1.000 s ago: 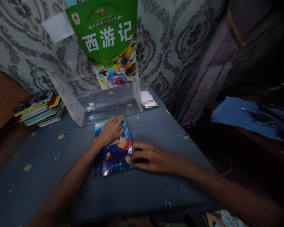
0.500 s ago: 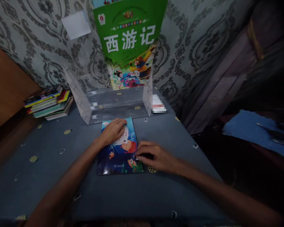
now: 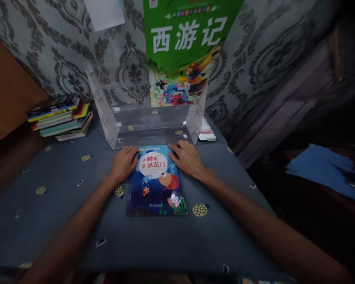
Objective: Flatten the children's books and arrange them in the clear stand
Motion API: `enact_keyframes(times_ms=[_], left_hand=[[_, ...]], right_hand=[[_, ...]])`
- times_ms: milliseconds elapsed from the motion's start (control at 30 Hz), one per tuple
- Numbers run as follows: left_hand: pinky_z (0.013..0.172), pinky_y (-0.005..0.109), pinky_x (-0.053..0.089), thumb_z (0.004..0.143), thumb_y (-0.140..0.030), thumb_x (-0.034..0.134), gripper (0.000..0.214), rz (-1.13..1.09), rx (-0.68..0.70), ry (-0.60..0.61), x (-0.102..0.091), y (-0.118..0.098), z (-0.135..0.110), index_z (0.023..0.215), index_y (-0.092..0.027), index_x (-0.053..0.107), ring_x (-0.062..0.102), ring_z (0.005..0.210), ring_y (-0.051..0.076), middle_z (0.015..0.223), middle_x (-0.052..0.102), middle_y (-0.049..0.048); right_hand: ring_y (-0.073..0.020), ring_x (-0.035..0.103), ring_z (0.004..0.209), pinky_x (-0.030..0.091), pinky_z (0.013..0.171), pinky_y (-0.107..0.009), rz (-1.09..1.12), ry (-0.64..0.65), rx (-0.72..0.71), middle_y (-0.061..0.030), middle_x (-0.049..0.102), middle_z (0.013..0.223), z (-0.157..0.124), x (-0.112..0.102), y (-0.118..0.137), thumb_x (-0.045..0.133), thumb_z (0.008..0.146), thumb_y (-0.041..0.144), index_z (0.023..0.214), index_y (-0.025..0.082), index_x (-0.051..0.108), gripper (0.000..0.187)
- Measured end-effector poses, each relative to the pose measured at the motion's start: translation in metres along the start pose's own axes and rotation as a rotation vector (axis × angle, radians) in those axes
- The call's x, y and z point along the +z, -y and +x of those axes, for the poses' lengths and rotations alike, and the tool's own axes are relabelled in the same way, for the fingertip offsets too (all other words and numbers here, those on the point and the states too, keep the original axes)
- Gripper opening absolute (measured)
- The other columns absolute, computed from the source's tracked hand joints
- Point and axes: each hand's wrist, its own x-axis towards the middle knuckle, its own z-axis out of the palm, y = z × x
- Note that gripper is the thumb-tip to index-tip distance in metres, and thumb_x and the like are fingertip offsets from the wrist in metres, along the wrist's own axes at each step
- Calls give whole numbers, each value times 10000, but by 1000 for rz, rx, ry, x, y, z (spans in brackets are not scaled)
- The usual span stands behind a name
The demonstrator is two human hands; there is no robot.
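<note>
blue book lies flat between left hand and right hand.

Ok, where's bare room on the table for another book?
Bare cloth lies left of the blue book, up to the book stack, and along the near edge below it. Crowded at the back, where it meets the clear stand.

Blue book, centre of frame: paper cover, glossy, with glare spots near the lower edge. Clear stand above it: smooth, transparent, reflective plastic; green book, top centre: glossy printed paper. Table cover, lower left: matt cloth; panel, left edge: smooth brown wood.
</note>
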Motion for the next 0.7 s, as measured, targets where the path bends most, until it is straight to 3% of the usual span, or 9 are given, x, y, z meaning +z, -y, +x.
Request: enact_keyframes(times_ms=[300,533,700], left_hand=[[987,404,484,982,-199,437,218,-17,31,-29,5,7,-2,1095,-193,623,626,1052,242,1142,702,97],[974,417,485,984,-201,431,234,-30,26,-40,9,8,-2,1111,-184,627,610,1068,254,1171,694,105],[982,430,477,978,-196,438,234,-45,18,-30,10,8,-3,1114,-188,627,604,1081,260,1152,695,105]], right_hand=[[-296,551,968,439,811,-398,17,-60,-29,-137,630,1050,-1,9,-6,447,1012,379,1288,160,666,415],[-313,564,995,462,837,-423,-5,-42,-43,-144,631,1074,-3,8,-8,457,1002,440,1299,152,652,456],[-333,571,1054,482,893,-460,-5,20,-94,-165,633,1175,-11,0,-8,463,982,584,1335,146,625,586]])
